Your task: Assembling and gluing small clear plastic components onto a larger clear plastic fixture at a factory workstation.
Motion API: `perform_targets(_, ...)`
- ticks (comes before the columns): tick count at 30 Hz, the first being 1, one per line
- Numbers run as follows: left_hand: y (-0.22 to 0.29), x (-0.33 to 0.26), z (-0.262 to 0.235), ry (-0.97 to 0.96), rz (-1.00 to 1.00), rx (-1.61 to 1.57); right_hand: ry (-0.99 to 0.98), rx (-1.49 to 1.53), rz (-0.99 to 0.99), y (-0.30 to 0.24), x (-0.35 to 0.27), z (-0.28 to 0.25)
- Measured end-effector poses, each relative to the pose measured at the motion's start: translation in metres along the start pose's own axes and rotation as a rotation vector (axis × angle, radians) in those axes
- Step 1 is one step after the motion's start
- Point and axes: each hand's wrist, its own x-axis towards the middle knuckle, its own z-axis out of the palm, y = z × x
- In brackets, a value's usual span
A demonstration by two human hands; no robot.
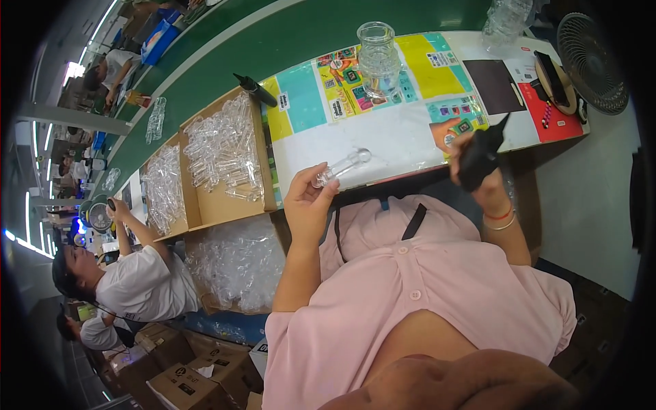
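Your left hand (307, 201) holds the tube (347, 164) over the white part of the desk (403, 154), near the front edge; whether it touches the surface cannot be told from this view. The tube is clear and colourless, with a slim straight body, a round bulb at 1 end and a wider, ridged part at the other. Light glints along its sides, and the white beneath shows through. Its long axis slants across your view from lower left to upper right: the bulb points away from your left hand, rightward and somewhat away from your body, while the ridged end sits in your grip. Your left thumb and forefinger pinch that end. Your right hand (488, 191) grips the black bottle (478, 160), its fingers wrapped around the body; the nozzle tapers to a tip pointing up and right in view, so this axis slants the same way, only more steeply. Tube and bottle are well apart. Beyond them a clear jar (379, 61) stands on the desk. To the left, a 2nd bottle (256, 90), also black, is just beside the box (208, 205) that holds many clear pieces (222, 147).
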Motion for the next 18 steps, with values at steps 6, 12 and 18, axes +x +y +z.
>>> perform_targets(6,0.031,-0.018,0.001,-0.074,-0.073,-0.320,-0.297,0.267,0.181,-0.002,-0.006,0.048)
perform_targets(12,0.026,-0.046,-0.014,0.000,0.011,-0.207,-0.386,0.455,0.318,0.009,-0.029,0.053)
perform_targets(18,0.002,-0.032,-0.026,-0.024,0.158,-0.196,-0.430,0.503,0.153,-0.006,-0.042,0.060)
